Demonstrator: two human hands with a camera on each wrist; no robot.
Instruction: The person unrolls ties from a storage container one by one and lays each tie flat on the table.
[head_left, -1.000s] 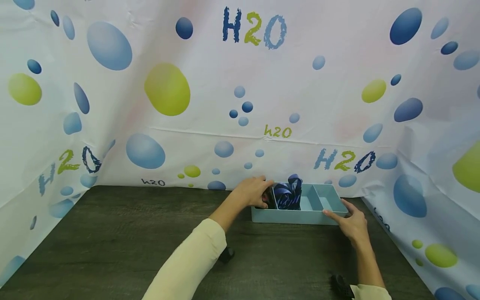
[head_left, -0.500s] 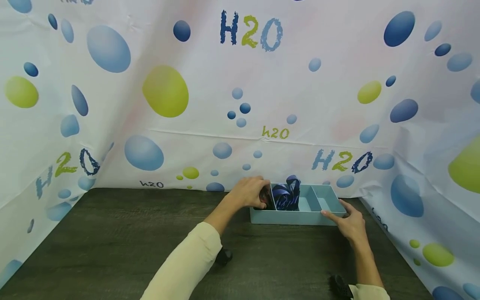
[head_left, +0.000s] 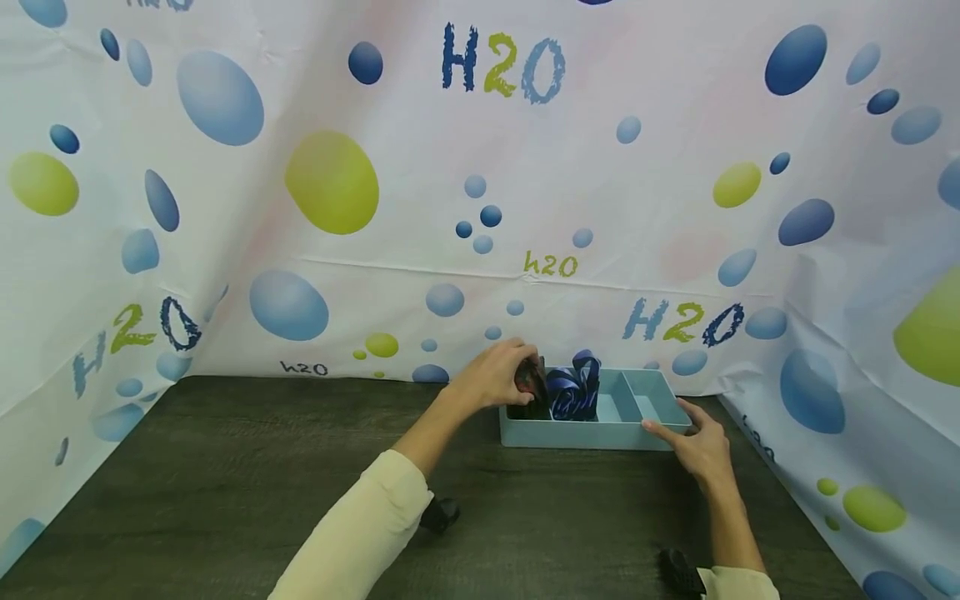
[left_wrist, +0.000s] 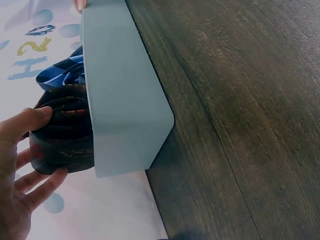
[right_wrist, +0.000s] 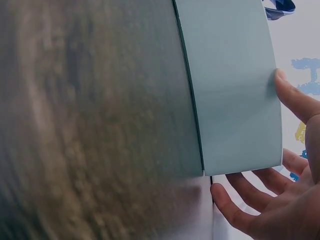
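Note:
A light blue divided box (head_left: 592, 434) stands on the dark table near the back wall. My left hand (head_left: 489, 379) pinches a dark rolled necktie (left_wrist: 62, 152) with red marks at the box's left compartment. In the left wrist view the roll pokes out above the rim, thumb on one side and fingers on the other, its lower part hidden by the box wall. Beside it sits a coiled navy striped tie (head_left: 574, 397), a loop sticking up. My right hand (head_left: 707, 448) holds the box's right end, thumb on the front rim and fingers around the end wall.
The two right compartments (head_left: 656, 398) of the box show bare floors. A white sheet (head_left: 420, 250) printed with blue and green bubbles and "H2O" hangs behind and at both sides. Dark wooden table (head_left: 225, 483) extends in front and to the left.
My left hand has risen slightly, and the dark tie now stands higher above the box rim. The right hand and the box stay in place. The head view has shifted a little.

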